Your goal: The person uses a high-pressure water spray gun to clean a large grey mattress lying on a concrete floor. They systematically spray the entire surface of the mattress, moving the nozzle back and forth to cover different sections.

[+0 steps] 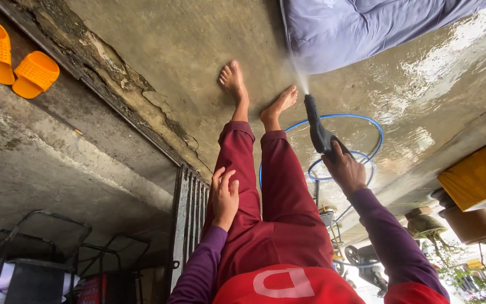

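Your right hand [345,169], fingers clamped on black spray gun [317,130], long axis aimed at grey-blue mattress [355,28]; left hand [224,197], fingers apart, rests on thigh.

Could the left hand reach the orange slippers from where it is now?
Probably not. The left hand rests on the maroon trouser leg, while the orange slippers lie far off across the concrete floor, beyond the cracked ledge.

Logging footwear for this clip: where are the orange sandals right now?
In the head view, the orange sandals lie side by side at the top left corner, on the concrete beyond the cracked ledge, well away from the bare feet and both hands.
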